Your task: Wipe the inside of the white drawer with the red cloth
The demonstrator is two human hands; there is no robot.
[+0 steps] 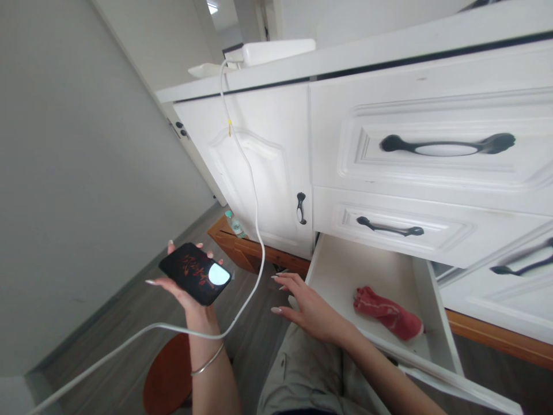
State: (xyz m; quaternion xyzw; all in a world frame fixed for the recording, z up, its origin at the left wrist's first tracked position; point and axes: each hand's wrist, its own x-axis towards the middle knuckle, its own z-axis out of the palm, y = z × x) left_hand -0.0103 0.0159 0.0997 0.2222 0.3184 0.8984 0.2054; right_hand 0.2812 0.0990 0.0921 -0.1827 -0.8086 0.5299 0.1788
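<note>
Nearest to me is my knee in beige trousers (302,374), and over it my right hand (309,308) stretches with fingers spread flat, holding nothing, touching the front edge of the open drawer (341,271). One red cloth (387,313) lies inside, near the right wall, apart from my hand. My left hand (188,285) holds a black phone (196,272) on the open palm, fingers curled lightly around it. A white cable (254,213) hangs from the counter and crosses my left wrist. I judge the drawer is already pulled out, but the cloth is not yet touched.
</note>
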